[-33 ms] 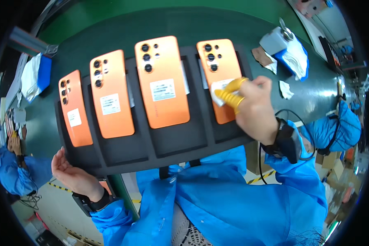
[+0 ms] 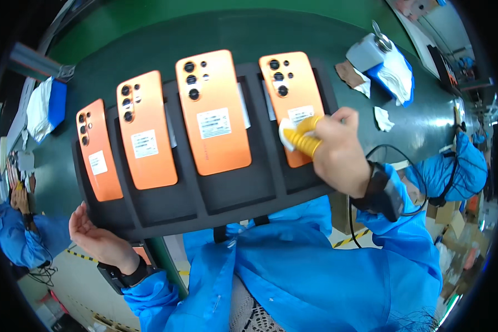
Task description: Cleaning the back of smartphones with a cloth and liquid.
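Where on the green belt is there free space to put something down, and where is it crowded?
The green belt is bare behind the black foam tray, between the white and blue cloth at left and the wipe box at right. The tray is crowded: four orange phones, right hand wiping the rightmost.
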Demonstrator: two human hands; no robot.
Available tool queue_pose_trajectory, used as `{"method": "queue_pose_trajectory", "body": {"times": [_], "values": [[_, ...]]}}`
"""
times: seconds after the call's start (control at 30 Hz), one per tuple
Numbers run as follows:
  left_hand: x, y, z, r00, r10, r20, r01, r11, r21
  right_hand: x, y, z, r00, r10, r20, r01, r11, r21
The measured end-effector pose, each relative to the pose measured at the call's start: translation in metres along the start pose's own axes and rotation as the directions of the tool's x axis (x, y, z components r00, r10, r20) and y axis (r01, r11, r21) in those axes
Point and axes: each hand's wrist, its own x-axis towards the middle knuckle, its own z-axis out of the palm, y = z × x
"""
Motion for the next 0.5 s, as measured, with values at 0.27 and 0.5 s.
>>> {"method": "queue_pose_trajectory", "body": {"times": [0.27,0.5], "values": [[-0.006,0.005,0.011,0.997,0.051,0.051,-0.056,0.992,0.112,-0.035,0.007,-0.025,0.995,0.088,0.042,-0.087,0.996,-0.027],[0.002,-0.002,0.02,0.998,-0.026,0.058,0.021,0.996,0.082,-0.046,-0.021,-0.025,0.938,0.319,0.137,-0.265,0.912,-0.313]]}}
